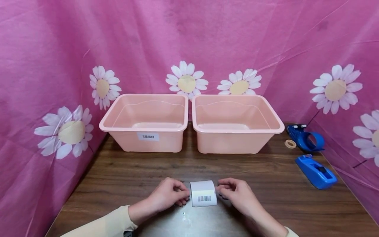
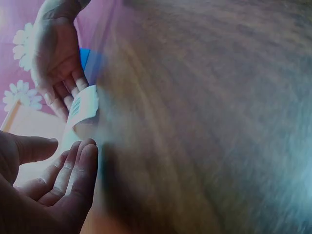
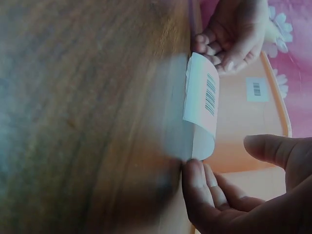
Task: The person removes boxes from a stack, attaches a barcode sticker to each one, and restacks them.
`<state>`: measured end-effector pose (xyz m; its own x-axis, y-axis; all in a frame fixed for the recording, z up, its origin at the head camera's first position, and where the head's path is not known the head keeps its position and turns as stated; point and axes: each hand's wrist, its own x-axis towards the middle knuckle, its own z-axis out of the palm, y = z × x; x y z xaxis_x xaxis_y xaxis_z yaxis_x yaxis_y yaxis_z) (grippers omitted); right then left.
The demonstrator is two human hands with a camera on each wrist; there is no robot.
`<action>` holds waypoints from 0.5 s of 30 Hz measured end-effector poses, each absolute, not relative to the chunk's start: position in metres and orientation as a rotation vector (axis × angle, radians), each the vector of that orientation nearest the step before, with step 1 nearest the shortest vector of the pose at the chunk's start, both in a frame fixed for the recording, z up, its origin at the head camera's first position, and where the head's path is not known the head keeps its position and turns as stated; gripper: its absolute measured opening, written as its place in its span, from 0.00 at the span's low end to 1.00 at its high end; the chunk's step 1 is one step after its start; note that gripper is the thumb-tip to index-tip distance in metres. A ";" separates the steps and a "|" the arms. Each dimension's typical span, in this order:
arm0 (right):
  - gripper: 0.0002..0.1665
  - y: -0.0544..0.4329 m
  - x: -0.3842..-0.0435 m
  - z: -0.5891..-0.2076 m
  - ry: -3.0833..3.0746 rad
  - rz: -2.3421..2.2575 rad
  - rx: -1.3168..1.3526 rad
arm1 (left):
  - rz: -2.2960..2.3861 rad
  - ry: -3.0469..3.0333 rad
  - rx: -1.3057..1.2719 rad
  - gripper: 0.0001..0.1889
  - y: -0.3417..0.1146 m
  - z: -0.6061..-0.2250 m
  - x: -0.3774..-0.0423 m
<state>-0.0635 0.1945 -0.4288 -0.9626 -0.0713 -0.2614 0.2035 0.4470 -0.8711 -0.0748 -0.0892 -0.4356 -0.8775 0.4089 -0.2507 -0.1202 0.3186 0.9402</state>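
Note:
A curled white paper label point(image 1: 203, 189) with a printed barcode lies arched on the brown table, between the two hands in the head view. On its left side, the left hand point(image 1: 168, 196) has loosely bent fingers close to the paper's edge. The right hand point(image 1: 239, 196) is at the opposite edge. In the left wrist view, the left thumb point(image 2: 36, 148) stands apart from the other fingers, with nothing between them. The right wrist view shows the right fingertips point(image 3: 195, 168) by the label's lower end, the thumb well away from them.
Two pink plastic bins stand side by side at the back; the left bin point(image 1: 165, 143) bears a barcode label point(image 1: 148, 136), the right bin point(image 1: 234, 143) shows a plain front. Blue tape dispensers point(image 1: 314, 171) and a small tape roll point(image 1: 290, 144) lie at the right. Pink flowered cloth surrounds the table.

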 end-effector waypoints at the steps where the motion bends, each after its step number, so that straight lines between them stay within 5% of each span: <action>1: 0.20 0.196 -0.063 -0.430 2.391 -1.546 0.115 | 1.597 2.125 0.242 0.07 -0.088 -0.437 -0.073; 15: 0.14 0.201 -0.060 -0.440 2.051 -1.659 0.038 | 1.643 2.048 0.183 0.07 -0.080 -0.442 -0.069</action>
<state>-0.0602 0.2012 -0.4397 -0.8756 -0.2821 -0.3921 0.3243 0.2581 -0.9100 -0.0693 -0.0804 -0.4423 -0.8636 0.4064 -0.2984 -0.2032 0.2611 0.9437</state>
